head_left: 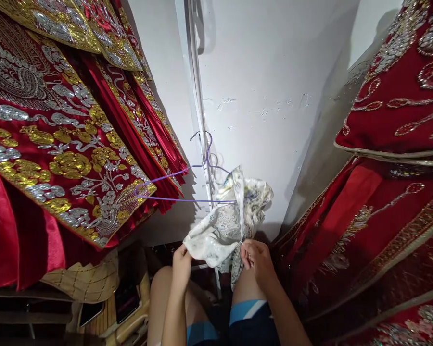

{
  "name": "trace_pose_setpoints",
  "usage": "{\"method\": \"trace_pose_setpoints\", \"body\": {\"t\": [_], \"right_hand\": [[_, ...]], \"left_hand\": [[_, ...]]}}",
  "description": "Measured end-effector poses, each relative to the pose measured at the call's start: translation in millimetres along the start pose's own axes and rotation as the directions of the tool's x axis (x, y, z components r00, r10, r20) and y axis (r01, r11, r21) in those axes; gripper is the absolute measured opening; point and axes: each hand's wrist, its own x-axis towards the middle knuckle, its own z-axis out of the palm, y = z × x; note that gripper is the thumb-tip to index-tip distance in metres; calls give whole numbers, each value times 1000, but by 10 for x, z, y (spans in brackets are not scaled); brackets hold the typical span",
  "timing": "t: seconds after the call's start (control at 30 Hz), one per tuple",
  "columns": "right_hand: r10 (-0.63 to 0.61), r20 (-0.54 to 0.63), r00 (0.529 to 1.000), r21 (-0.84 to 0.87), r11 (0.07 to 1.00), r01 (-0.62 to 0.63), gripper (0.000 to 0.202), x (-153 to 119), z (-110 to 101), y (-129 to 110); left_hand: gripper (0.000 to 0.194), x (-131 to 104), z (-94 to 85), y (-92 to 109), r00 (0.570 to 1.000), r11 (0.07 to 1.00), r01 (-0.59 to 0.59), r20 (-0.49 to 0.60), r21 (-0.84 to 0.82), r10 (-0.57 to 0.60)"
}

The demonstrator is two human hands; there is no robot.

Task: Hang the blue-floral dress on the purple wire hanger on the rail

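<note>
A white patterned garment [227, 223] hangs by one shoulder from a purple wire hanger [191, 199]. The hanger's right side runs inside the cloth, while its left side is bare. My left hand [181, 262] pinches the garment's left edge. At the garment's front, my right hand [254, 254] is closed on the cloth near the lower end of a pale strip that runs down it. The cloth between my hands is stretched and sags a little. My right fingertips partly hide what they grip.
Red embroidered garments with gold and silver sequins [72, 163] hang at the left, and more red beaded garments [393, 182] at the right. Behind the hanger, a metal pole [193, 62] stands before a white wall [267, 62]. A wooden chair [104, 312] with dark phone-like objects is lower left.
</note>
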Motion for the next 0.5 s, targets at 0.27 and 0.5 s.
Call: {"method": "trace_pose_setpoints", "body": {"t": [0.27,0.5], "right_hand": [[219,246,944,-106,974,-199,36,3,36,144],[-52,279,959,-128,988,91,40,-102,226,-301]], "left_hand": [[40,-348,284,394,980,912,-14,177,-410,94],[32,-686,602,602,890,970,-210,387,-125,243]]}}
